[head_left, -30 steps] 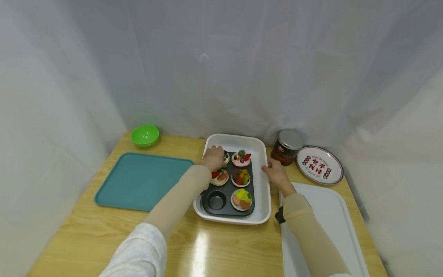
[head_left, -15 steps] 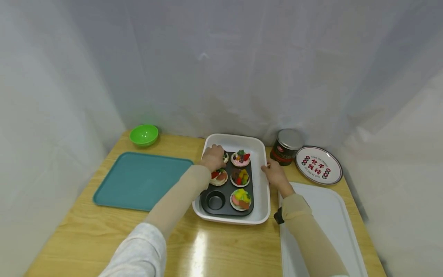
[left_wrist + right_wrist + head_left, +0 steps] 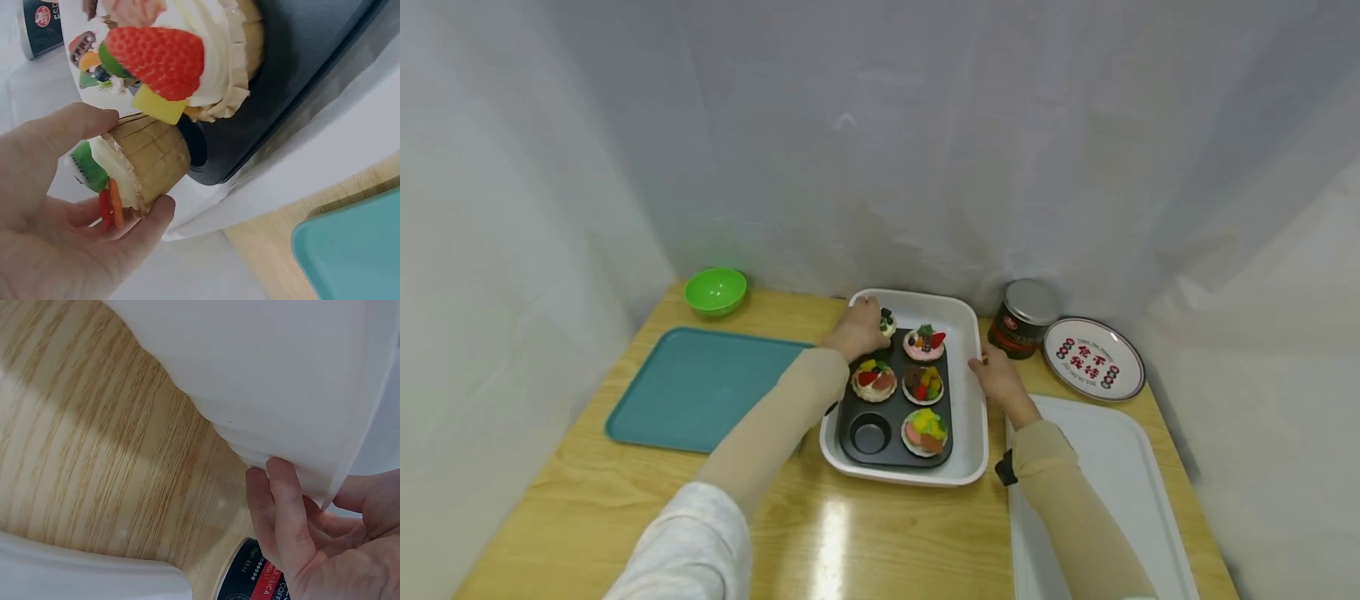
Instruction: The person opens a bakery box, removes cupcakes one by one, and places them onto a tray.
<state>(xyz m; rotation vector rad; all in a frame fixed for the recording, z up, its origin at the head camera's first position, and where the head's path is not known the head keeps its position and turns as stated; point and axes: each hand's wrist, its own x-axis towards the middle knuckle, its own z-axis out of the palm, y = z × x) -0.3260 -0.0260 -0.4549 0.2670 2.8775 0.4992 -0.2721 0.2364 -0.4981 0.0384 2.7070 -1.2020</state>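
Observation:
Between thumb and fingers, my left hand [image 3: 859,330] pinches a cupcake [image 3: 153,155] with a waffle-patterned side, cream and fruit on top. It is tilted and partly out of its cup at the back left of the dark muffin pan [image 3: 895,454]. Several other fruit-topped cupcakes sit in the pan, among them a strawberry one [image 3: 874,381] just in front of my left hand. The front left cup [image 3: 870,433] holds nothing. The pan lies inside a white deep tray [image 3: 973,467]. My right hand [image 3: 1000,382] grips the tray's right rim, thumb inside and fingers against the outer wall.
A teal tray [image 3: 707,392] lies to the left, with a green bowl [image 3: 715,292] behind it. On the right are a coffee tin [image 3: 1022,321], a plate with red characters [image 3: 1093,358] and a flat white tray [image 3: 1105,475]. A pale curtain [image 3: 880,150] hangs behind the table.
My left hand has moved slightly up and left, lifting the cupcake partly out of its cup; the strawberry cupcake now shows fully. My right hand keeps its grip on the tray rim.

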